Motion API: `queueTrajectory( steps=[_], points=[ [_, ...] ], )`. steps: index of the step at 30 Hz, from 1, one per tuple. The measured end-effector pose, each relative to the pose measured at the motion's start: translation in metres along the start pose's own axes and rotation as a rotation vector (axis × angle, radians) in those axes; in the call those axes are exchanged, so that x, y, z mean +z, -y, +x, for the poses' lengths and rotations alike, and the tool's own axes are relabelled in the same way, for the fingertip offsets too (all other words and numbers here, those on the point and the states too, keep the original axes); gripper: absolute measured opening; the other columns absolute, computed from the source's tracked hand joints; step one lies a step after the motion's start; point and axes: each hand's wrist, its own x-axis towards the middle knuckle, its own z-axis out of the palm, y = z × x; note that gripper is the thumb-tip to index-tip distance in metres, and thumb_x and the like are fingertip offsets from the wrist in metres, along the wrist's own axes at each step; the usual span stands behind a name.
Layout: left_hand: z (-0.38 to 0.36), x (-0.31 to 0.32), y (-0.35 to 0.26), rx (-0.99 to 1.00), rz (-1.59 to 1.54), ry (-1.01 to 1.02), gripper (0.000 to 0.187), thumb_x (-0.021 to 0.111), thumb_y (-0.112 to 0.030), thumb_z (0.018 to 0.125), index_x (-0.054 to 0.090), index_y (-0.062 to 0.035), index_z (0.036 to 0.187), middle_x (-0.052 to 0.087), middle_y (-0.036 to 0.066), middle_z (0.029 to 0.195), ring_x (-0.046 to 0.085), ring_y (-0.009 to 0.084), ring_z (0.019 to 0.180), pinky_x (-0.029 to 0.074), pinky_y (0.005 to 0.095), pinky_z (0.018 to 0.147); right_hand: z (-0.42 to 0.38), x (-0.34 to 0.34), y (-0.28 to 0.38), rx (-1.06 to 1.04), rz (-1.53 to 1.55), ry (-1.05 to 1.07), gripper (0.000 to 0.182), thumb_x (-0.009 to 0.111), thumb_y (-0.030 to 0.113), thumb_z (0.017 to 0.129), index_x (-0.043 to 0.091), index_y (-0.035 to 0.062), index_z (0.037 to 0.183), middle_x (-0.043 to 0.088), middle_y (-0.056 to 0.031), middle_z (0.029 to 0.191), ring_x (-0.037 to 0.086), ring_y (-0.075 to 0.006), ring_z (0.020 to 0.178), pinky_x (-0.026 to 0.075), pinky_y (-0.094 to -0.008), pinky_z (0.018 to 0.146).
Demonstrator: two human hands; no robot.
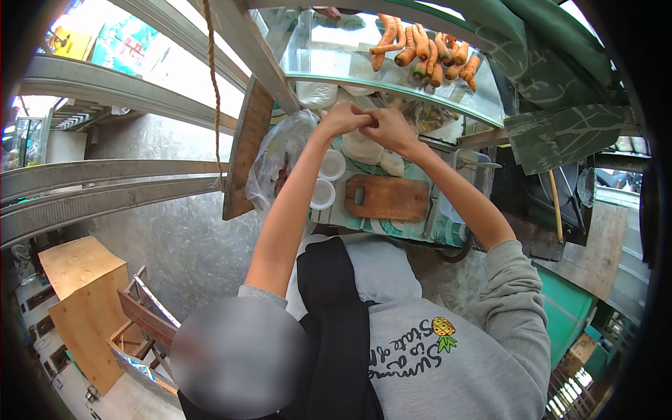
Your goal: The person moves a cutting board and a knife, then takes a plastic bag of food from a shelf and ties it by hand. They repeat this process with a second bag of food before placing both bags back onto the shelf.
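My left hand (pixel 341 117) and my right hand (pixel 390 130) meet knuckle to knuckle above a stall counter (pixel 392 227), fingers curled and pinched together. Whatever sits between the fingertips is hidden. Just beneath the hands lie pale white round pieces (pixel 364 148). Two small white round cups (pixel 332 165) stand to their left. A wooden cutting board (pixel 388 197) with a handle hole lies on the counter, closer to my body than the hands.
A glass shelf (pixel 329 73) beyond the hands carries a pile of carrots (pixel 427 49). A clear plastic bag (pixel 276 154) bulges at the counter's left end beside a wooden plank (pixel 245 150). A plywood box (pixel 84 308) stands on the floor at lower left.
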Motion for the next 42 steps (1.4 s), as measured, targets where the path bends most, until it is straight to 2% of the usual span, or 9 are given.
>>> queueTrajectory(
  steps=[2,5,8,14,17,22,26,31,42],
  points=[
    [-0.001,0.002,-0.002,0.000,0.052,0.010,0.042,0.064,-0.049,0.062,0.074,-0.0164,0.086,0.070,0.010,0.085,0.063,0.0287,0.086,0.024,0.0578,0.094,-0.003,0.004,-0.002,-0.011,0.011,-0.053,0.031,0.063,0.023,0.070,0.066,0.0005,0.092,0.064,-0.0197,0.077,0.061,-0.0353,0.073,0.048,-0.0411,0.067],
    [-0.017,-0.005,-0.029,-0.028,0.217,-0.074,0.042,0.063,-0.049,0.062,0.074,-0.0141,0.084,0.068,0.013,0.081,0.063,0.0299,0.083,0.028,0.0552,0.091,-0.006,0.013,-0.010,-0.030,0.056,-0.125,0.030,0.064,0.021,0.071,0.066,0.0013,0.094,0.064,-0.0195,0.078,0.061,-0.0355,0.073,0.047,-0.0406,0.066],
    [-0.019,-0.008,-0.032,-0.054,0.298,0.015,0.046,0.061,-0.046,0.065,0.072,-0.0085,0.089,0.068,0.009,0.085,0.062,0.0267,0.089,0.027,0.0559,0.093,-0.008,0.012,-0.017,-0.082,0.139,-0.132,0.027,0.064,0.019,0.071,0.065,0.0014,0.092,0.063,-0.0179,0.076,0.060,-0.0335,0.069,0.046,-0.0385,0.063],
    [-0.029,-0.007,-0.025,0.074,0.319,-0.043,0.046,0.060,-0.044,0.066,0.070,-0.0073,0.091,0.062,0.011,0.099,0.057,0.0258,0.094,0.031,0.0504,0.087,-0.012,0.013,-0.018,-0.133,0.185,-0.107,0.025,0.064,0.017,0.071,0.064,0.0008,0.090,0.058,-0.0143,0.067,0.056,-0.0265,0.059,0.044,-0.0347,0.058],
    [-0.026,0.003,-0.005,0.201,0.243,-0.160,0.038,0.062,-0.043,0.066,0.071,-0.0102,0.082,0.063,0.009,0.092,0.057,0.0273,0.092,0.032,0.0548,0.086,-0.014,0.019,-0.023,-0.155,0.217,-0.192,0.021,0.063,0.017,0.073,0.061,-0.0005,0.085,0.055,-0.0128,0.063,0.053,-0.0231,0.056,0.042,-0.0332,0.056],
    [-0.041,0.007,0.000,0.189,0.181,-0.294,0.032,0.063,-0.044,0.072,0.072,-0.0169,0.087,0.059,0.002,0.093,0.050,0.0246,0.101,0.029,0.0472,0.093,-0.018,0.015,-0.031,-0.076,0.247,-0.178,0.021,0.060,0.018,0.078,0.053,-0.0016,0.077,0.049,-0.0095,0.061,0.044,-0.0163,0.054,0.038,-0.0299,0.052],
    [-0.044,0.006,0.000,0.182,0.212,-0.281,0.032,0.063,-0.045,0.071,0.072,-0.0193,0.088,0.058,0.000,0.094,0.048,0.0226,0.104,0.030,0.0461,0.093,-0.019,0.005,-0.031,-0.087,0.212,-0.106,0.021,0.060,0.019,0.079,0.054,-0.0013,0.081,0.052,-0.0107,0.062,0.047,-0.0190,0.054,0.039,-0.0311,0.053],
    [-0.040,0.007,0.001,0.234,0.218,-0.282,0.034,0.066,-0.047,0.069,0.071,-0.0177,0.084,0.057,0.000,0.093,0.048,0.0229,0.101,0.030,0.0463,0.092,-0.019,-0.009,-0.019,-0.185,-0.085,-0.070,0.022,0.062,0.020,0.079,0.055,0.0052,0.094,0.060,-0.0102,0.075,0.060,-0.0290,0.066,0.047,-0.0380,0.059],
    [-0.033,0.014,-0.005,0.233,0.247,-0.263,0.034,0.064,-0.044,0.069,0.069,-0.0141,0.086,0.056,0.001,0.090,0.046,0.0246,0.099,0.030,0.0450,0.089,0.000,-0.019,-0.020,-0.657,-0.596,-0.029,0.024,0.067,0.019,0.070,0.052,0.0079,0.086,0.060,-0.0024,0.079,0.061,-0.0208,0.072,0.051,-0.0323,0.054]
  ],
)
